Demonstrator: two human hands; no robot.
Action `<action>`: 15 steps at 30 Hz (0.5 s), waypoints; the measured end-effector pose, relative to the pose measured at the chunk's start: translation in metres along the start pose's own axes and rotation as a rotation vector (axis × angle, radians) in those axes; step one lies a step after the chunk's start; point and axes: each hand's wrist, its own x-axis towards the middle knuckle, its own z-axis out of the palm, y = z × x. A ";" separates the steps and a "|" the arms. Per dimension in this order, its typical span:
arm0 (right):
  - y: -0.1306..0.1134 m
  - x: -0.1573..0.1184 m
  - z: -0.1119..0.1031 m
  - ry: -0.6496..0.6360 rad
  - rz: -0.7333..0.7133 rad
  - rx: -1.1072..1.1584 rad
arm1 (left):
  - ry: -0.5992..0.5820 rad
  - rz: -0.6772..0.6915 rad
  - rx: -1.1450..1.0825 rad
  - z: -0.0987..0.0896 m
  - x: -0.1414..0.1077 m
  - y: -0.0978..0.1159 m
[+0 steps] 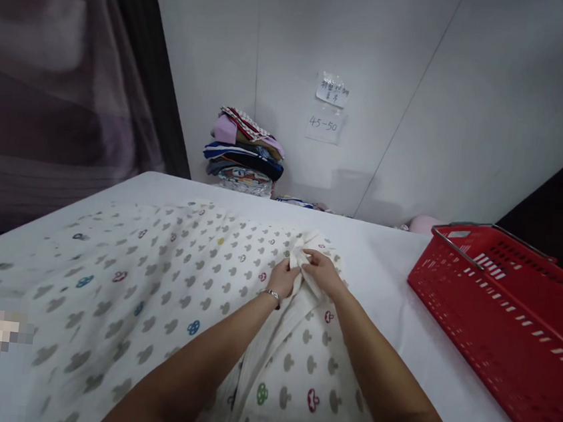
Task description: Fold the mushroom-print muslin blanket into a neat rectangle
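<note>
A white cloth (208,284) printed with grey mushroom shapes and a few coloured ones lies spread over the white table, gathered into folds toward its right side. My left hand (283,278), with a bracelet at the wrist, pinches a fold of the cloth near its far right part. Close beside it, my right hand (322,270) grips the same gathered fold, fingers bent over the fabric. Part of the cloth runs down between my forearms toward my body.
At the right of the white table (382,255) stands a red plastic basket (495,327) with a metal handle. Folded clothes (247,154) are stacked beyond the far edge. Paper signs (324,125) hang on the wall; a dark curtain (57,93) is at left.
</note>
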 end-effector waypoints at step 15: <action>0.005 -0.040 0.012 0.370 -0.112 0.241 | -0.109 0.315 0.669 -0.004 -0.037 0.024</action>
